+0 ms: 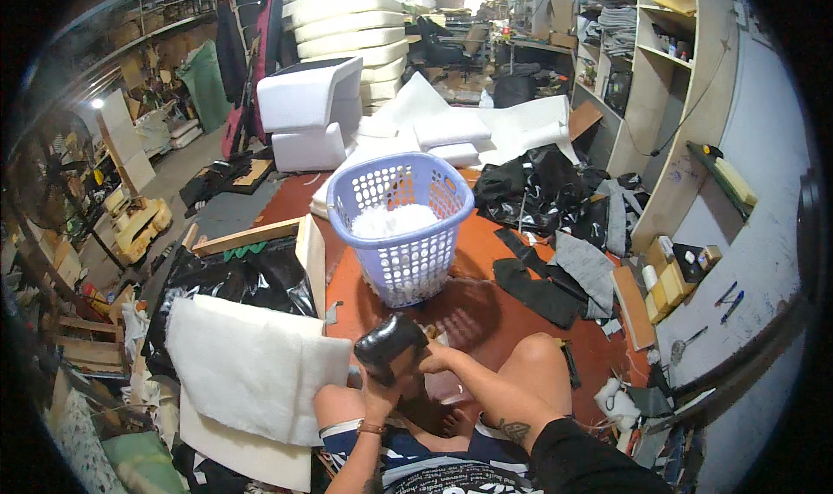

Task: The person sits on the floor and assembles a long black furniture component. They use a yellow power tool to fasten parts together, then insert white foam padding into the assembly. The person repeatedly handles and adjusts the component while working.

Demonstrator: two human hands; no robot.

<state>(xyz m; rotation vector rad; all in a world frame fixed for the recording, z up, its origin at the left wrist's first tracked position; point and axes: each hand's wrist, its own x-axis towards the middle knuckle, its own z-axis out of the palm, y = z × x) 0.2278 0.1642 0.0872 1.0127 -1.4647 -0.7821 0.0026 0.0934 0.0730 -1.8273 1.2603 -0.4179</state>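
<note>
A glossy black cushion (392, 342), rounded and leather-like, is held up over my lap. My left hand (378, 399) grips it from below at its near left side. At its right end, the fingers of my right hand (436, 355) are closed on the edge; exactly what they pinch is hidden. Just beyond the cushion stands a lilac plastic laundry basket (408, 251) with perforated sides. Fluffy white stuffing (395, 222) lies inside the basket. A pale, clear-looking sheet (445, 387) shows between my legs, below the right hand.
To my left, white batting (252, 368) drapes beside a wooden frame (311, 264) with black plastic. Black bags (534, 186) and grey fabric scraps (583, 273) lie at right. White foam blocks (308, 104) and stacked cushions (347, 17) stand behind; shelves (668, 60) line the right.
</note>
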